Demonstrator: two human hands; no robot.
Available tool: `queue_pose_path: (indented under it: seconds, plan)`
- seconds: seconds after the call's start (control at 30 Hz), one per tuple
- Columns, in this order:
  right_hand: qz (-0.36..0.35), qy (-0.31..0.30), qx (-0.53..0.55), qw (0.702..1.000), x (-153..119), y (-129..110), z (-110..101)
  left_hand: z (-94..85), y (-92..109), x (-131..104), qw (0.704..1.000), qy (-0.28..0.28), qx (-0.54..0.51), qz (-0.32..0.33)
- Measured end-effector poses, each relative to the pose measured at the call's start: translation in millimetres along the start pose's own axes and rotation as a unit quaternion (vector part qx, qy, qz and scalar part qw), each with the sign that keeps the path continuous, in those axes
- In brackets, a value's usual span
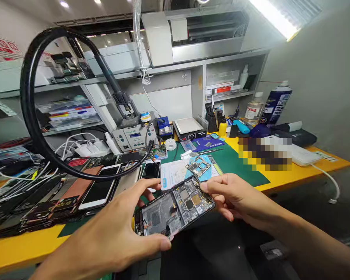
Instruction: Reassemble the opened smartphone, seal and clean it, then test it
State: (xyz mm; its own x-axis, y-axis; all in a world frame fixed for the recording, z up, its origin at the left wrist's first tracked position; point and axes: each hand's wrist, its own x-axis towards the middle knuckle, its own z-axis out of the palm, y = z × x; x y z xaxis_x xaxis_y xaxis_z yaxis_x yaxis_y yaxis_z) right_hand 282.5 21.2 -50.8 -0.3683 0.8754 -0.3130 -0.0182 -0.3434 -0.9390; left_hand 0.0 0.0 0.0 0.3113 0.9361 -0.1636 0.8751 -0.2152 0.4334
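An opened phone frame (160, 217), its back off and circuitry showing, is held tilted over the front edge of the bench. My left hand (128, 225) wraps round its lower end, thumb on the near edge and fingers behind the far one. At the upper right end, my right hand (230, 192) pinches the frame's corner beside the board, thumb and index finger together. Whether a small part sits between those fingertips is hidden. Just beyond the frame, a loose phone logic board (197, 166) lies on a white and blue card (172, 173).
A green mat (242, 167) covers part of the yellow bench. Several phones, including a white one (100, 186), pile up at left beneath a black hose (27, 97). A rework station (134, 138) and a hot plate (189, 127) stand behind; bottles and a spray can (277, 102) at right.
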Motion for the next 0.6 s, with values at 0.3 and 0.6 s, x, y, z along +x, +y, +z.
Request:
queue_pose_path:
  seconds: [0.3, 0.6]
  plan:
    - [0.009, 0.008, 0.044, 0.999, 5.4, 11.7, 2.5, 26.8, -3.2, 6.6, 0.975, 0.131, 0.065, 0.167]
    - [0.011, -0.004, 0.071, 0.997, 6.9, 17.9, 1.3, 26.5, -2.1, 2.1, 0.954, 0.189, 0.132, 0.191]
